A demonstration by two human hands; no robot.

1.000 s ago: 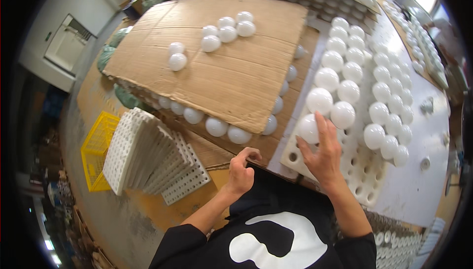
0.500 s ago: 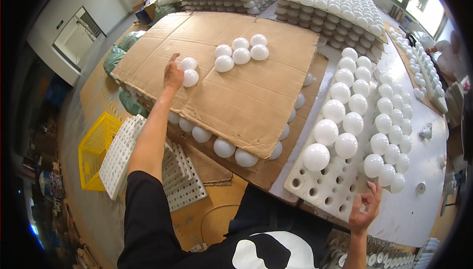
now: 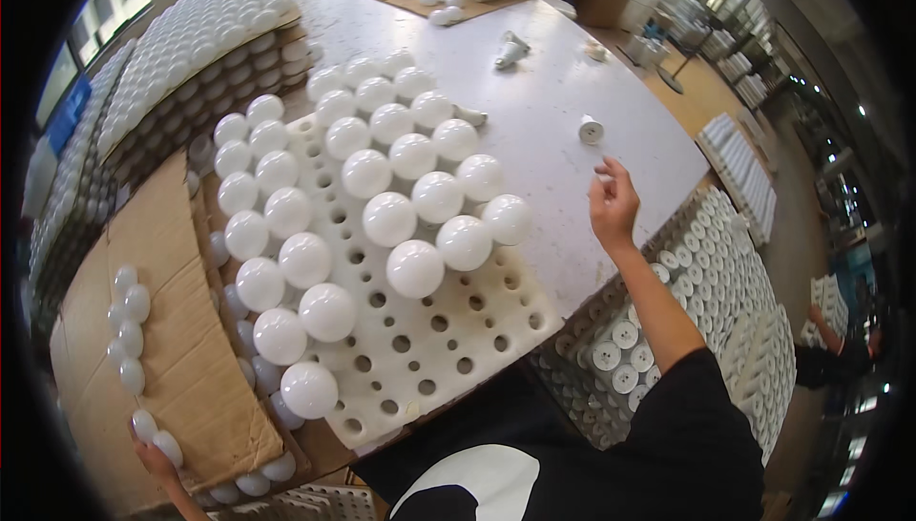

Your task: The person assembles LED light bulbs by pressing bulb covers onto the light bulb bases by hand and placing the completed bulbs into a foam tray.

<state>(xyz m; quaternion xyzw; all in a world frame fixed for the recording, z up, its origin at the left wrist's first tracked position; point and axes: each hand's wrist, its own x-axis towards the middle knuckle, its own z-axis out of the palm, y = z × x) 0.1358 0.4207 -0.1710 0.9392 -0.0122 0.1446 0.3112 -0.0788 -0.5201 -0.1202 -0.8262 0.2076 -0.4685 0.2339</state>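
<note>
My left hand (image 3: 156, 461) is low at the left, its fingers stretched out beside two white bulbs (image 3: 166, 447) on a flat brown cardboard sheet (image 3: 205, 383). It seems to touch them, but does not grip them. My right hand (image 3: 614, 204) hovers over the white table with fingers bent and apart, holding nothing. Just beyond its fingertips lies a white bulb base (image 3: 591, 130). Between my hands, round white bulbs (image 3: 415, 268) stand in rows in a white foam tray (image 3: 477, 330), whose near holes hold none.
More bulbs (image 3: 131, 338) line the cardboard. Stacked trays of bulbs (image 3: 205, 30) rise at the far left. A loose bulb (image 3: 511, 51) lies farther along the table (image 3: 544, 101). Stacked white bulb bases (image 3: 668, 321) stand at the right. Another person's arm (image 3: 826, 328) shows at far right.
The view has swung right, so the tray now sits mid-picture and the cardboard at left. My right hand has moved out over the table, close to the bulb base. My left stays by the two bulbs.
</note>
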